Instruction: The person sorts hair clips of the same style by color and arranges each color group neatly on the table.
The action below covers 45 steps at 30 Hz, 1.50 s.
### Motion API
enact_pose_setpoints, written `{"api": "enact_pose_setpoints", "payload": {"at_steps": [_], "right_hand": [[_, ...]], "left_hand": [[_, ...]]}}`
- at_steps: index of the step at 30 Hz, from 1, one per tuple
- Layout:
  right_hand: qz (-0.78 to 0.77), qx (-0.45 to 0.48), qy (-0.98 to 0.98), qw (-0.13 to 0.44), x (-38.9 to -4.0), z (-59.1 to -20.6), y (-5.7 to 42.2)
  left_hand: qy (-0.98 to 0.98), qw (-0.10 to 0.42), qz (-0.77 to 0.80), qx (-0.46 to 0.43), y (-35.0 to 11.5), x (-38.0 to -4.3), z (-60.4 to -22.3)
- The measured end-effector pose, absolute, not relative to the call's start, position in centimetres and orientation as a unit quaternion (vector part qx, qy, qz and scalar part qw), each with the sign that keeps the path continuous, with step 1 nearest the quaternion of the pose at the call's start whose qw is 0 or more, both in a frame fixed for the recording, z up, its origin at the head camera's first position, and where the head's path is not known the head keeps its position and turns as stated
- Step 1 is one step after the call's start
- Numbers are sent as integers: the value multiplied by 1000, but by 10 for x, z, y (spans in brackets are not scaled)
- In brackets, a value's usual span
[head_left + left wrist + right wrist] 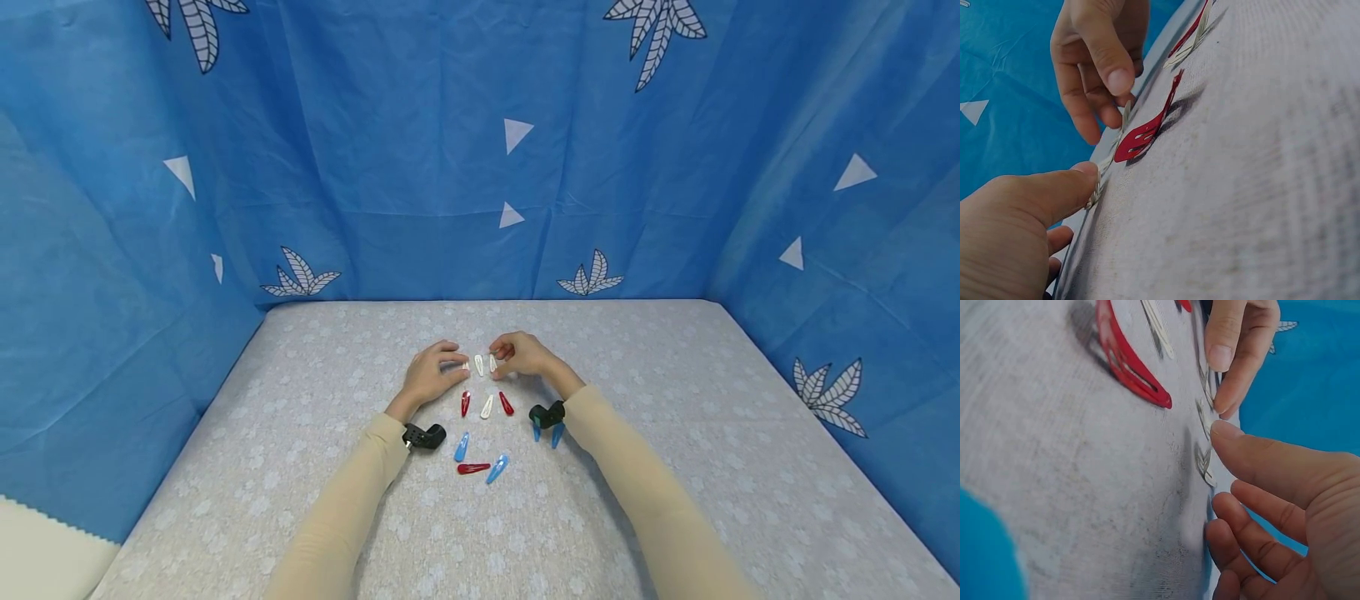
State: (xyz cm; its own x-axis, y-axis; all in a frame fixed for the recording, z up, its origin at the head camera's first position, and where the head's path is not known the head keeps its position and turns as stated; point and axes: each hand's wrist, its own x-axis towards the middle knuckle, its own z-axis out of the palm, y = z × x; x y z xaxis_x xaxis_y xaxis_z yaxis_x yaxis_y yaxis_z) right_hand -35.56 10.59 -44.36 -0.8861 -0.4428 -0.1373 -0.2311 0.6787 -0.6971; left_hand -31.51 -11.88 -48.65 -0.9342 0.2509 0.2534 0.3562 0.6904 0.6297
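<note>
My left hand (437, 372) holds a white snap hair clip (466, 365) at the left end of a row of white clips, its thumb at the clip in the left wrist view. To the right, my right hand (521, 357) curves round another white hair clip (492, 363); in the right wrist view a gap shows between its thumb and fingers, with that clip (1205, 467) lying on the cloth. Between the hands lies a middle white clip (479, 365). Nearer me are a red clip (465, 403), a white clip (487, 407) and another red clip (506, 403).
Closer still lie a blue clip (461, 447), a red clip (473, 468) laid sideways and a second blue clip (497, 468). More blue clips (557, 435) sit partly under my right wrist. Blue curtains (465, 167) surround the patterned tablecloth (300, 467).
</note>
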Motion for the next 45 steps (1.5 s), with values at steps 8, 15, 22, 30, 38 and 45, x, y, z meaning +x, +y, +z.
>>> {"api": "enact_pose_setpoints", "payload": {"at_steps": [8,15,22,30,38,45], "right_hand": [[-361,-203,907,80,-340,-443,113],[-368,-209,905,36,-317,-444,113],[-378,-217,900,28,-295,-446,113],[-367,-226,902,28,-273,-447,112],[-356,-227,906,13,-267,-454,109],[-346,-222,911,17,-264,-456,106]], "left_hand": [[-918,72,-354,-166,-119,-318,-489],[-917,66,-356,-165,-120,-317,-489],[-916,67,-359,-166,-120,-316,-489],[-916,62,-359,-165,-119,-316,-490],[-915,74,-359,-167,-118,-314,-489],[-917,59,-362,-159,-119,-315,-489]]}}
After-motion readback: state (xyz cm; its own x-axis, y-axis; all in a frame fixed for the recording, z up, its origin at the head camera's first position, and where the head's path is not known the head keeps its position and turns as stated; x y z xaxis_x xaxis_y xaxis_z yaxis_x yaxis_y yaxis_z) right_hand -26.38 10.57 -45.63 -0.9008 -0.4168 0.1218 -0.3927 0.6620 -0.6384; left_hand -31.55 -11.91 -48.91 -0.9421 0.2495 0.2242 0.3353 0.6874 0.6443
